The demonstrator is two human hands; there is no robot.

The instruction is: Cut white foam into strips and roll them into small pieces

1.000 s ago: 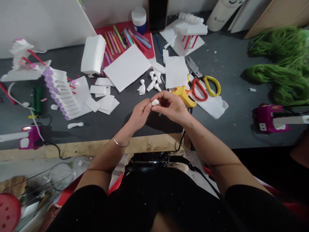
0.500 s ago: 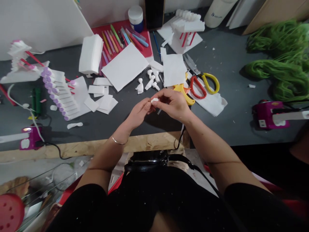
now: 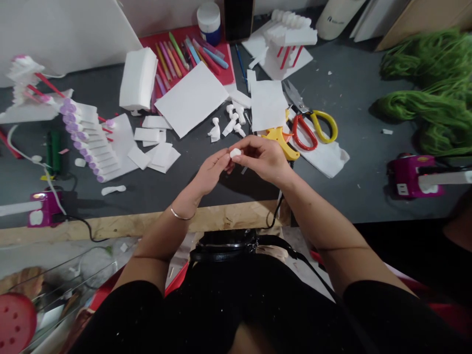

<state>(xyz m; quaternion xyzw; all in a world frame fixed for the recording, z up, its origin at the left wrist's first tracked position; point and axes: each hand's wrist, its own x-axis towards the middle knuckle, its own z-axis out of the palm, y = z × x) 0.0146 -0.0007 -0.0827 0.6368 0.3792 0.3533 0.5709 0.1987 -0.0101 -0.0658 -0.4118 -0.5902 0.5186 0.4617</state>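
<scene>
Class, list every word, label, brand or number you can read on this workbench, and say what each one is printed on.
Cream cylinder: small dark lettering, too blurred to read.
Magenta power unit: small white label, too small to read.
No other readable text shows.

The small foam plug (image 3: pixel 235 153) looks white, matt and faintly grainy; the scissors (image 3: pixel 314 129) have smooth, glossy plastic handles and bare metal blades (image 3: pixel 293 93); the tabletop (image 3: pixel 334 187) is matt dark grey; the plank (image 3: pixel 228 219) along its edge is raw, rough wood; the yarn (image 3: pixel 424 101) is fuzzy green fibre (wool, perhaps); the bag (image 3: pixel 224 237) is glossy black, with a metal zip (image 3: pixel 224 244); the bangle (image 3: pixel 181 215) is thin, polished metal.
</scene>
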